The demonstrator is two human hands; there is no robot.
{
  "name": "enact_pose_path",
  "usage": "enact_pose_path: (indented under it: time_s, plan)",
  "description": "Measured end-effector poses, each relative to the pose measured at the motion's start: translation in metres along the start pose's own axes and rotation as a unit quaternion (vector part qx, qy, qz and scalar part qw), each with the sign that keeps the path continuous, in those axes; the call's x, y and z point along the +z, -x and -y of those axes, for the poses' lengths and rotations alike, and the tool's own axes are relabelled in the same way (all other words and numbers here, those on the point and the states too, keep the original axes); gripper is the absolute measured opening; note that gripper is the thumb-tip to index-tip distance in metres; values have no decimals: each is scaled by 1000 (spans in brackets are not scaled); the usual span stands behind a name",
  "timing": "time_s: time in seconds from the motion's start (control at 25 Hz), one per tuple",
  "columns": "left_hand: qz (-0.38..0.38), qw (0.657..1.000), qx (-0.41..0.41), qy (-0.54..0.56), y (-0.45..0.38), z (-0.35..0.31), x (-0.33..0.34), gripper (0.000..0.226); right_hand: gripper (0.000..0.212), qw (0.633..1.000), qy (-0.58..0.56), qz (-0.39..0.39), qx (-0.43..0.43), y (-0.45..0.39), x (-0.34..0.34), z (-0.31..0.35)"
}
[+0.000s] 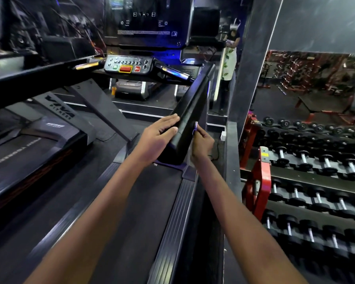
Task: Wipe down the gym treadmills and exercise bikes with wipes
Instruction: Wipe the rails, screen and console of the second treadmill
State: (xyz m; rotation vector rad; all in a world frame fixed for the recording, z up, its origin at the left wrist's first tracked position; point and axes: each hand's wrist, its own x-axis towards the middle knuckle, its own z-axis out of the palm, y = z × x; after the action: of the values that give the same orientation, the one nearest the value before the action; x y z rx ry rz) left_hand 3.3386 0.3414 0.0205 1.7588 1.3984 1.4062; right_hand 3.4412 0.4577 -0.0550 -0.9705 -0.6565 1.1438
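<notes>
I stand on a treadmill, its dark belt [135,201] under my arms. The black right handrail [190,111] runs from the console [129,65] down toward me. My left hand [158,134] lies on the rail's near end with straight fingers and the thumb on top. My right hand [201,140] is curled on the rail's outer side and pinches a small pale wipe [195,126] against it. Most of the wipe is hidden by the fingers.
A second treadmill [29,152] stands at the left. At the right, a red rack of several dumbbells [316,160] sits below a mirror wall. A person in a light apron [231,56] stands beyond the rail. A grey pillar [248,78] rises right of the rail.
</notes>
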Motion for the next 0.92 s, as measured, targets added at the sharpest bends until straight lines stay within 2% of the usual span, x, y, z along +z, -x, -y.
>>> enact_pose_path:
  time_s: [0.2, 0.44, 0.6, 0.8, 0.84, 0.92]
  plan:
    - [-2, 1000, -6, 20, 1, 2, -1, 35, 26, 999, 28, 16, 10, -24, 1, 1]
    - [-14, 999, -15, 50, 3, 2, 2, 34, 26, 999, -36, 10, -32, 73, -23, 0]
    - [-15, 997, -11, 79, 6, 3, 2, 33, 36, 990, -16, 42, -132, 121, -27, 9]
    - [-5, 997, 9, 75, 7, 4, 1, 33, 35, 937, 83, 65, -333, 147, -33, 11]
    - [-1, 997, 14, 74, 7, 5, 1, 33, 35, 935, 91, 54, -339, 150, -35, 7]
    - [6, 997, 18, 77, 6, 7, 0, 32, 33, 955, 87, 26, -283, 137, -31, 7]
